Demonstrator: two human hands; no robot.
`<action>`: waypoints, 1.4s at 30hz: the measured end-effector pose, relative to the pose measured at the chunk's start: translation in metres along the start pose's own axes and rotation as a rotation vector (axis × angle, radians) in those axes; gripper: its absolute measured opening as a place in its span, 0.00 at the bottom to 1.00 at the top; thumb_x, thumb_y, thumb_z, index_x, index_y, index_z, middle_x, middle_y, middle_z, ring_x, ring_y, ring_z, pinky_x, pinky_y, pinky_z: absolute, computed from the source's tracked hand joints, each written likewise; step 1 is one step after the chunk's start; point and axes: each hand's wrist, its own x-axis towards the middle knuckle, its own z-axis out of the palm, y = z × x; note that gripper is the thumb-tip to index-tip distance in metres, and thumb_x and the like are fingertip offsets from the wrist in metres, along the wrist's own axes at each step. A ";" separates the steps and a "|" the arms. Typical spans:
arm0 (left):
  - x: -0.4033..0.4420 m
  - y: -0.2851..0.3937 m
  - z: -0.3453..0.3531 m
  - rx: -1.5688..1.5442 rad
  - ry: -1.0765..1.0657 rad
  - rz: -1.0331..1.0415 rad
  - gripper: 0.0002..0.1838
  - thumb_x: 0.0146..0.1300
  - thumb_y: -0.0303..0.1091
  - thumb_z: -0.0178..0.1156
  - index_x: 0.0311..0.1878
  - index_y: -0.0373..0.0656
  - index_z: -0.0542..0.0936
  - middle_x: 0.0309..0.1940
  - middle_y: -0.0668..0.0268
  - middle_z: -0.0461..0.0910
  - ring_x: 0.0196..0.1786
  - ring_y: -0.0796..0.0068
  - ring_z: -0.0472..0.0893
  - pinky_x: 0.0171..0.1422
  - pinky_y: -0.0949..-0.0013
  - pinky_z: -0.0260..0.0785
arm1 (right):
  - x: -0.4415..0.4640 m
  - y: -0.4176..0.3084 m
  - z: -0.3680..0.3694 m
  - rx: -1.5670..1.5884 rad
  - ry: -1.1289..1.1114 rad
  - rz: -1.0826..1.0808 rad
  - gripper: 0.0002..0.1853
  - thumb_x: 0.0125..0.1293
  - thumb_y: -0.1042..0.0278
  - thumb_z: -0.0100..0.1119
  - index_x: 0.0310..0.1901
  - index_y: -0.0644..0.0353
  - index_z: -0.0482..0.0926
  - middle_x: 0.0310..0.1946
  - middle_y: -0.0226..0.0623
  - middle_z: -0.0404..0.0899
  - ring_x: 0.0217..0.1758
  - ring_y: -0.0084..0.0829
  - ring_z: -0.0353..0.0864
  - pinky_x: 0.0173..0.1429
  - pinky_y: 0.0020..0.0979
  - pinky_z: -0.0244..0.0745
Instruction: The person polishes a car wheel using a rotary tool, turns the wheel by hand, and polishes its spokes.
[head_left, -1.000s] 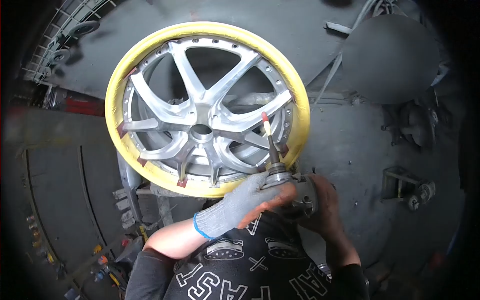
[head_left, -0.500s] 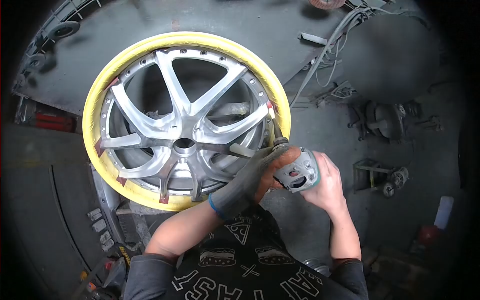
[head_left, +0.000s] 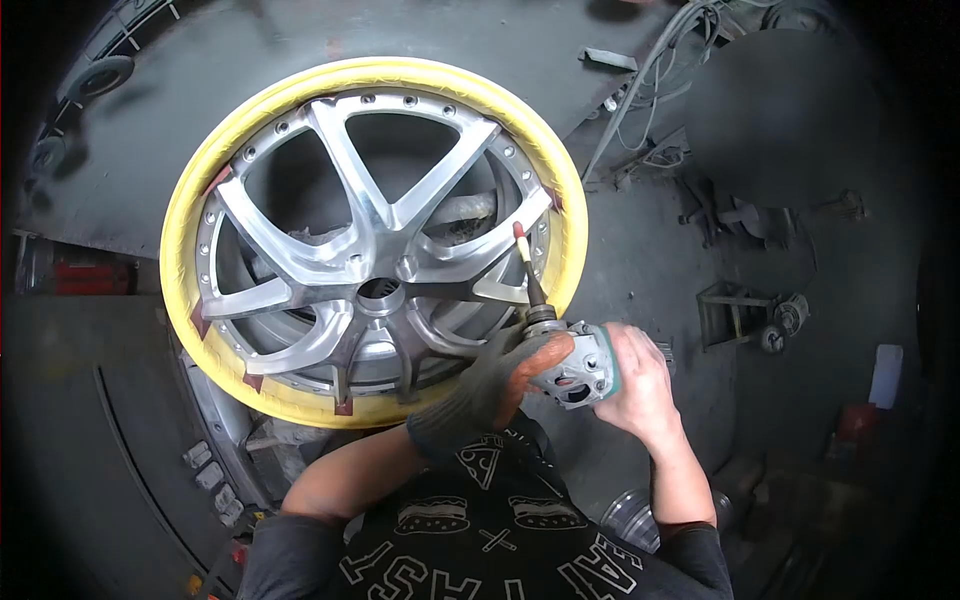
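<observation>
The gloved left hand [head_left: 495, 375] and bare right hand [head_left: 638, 385] grip the power tool [head_left: 578, 372], probably to steady its red tip [head_left: 519, 231] near the wheel [head_left: 385, 245].

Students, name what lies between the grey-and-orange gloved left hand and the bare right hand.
In the head view, a grey metal power-tool head with a teal edge lies between the gloved left hand and bare right hand, both holding the tool.
</observation>
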 end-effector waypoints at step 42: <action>-0.066 0.044 -0.059 -0.750 0.146 -0.767 0.16 0.67 0.36 0.62 0.53 0.37 0.78 0.46 0.64 0.81 0.51 0.74 0.79 0.58 0.67 0.71 | -0.015 -0.093 0.034 0.035 -0.049 0.059 0.42 0.30 0.77 0.70 0.57 0.68 0.72 0.49 0.51 0.78 0.51 0.52 0.79 0.59 0.46 0.74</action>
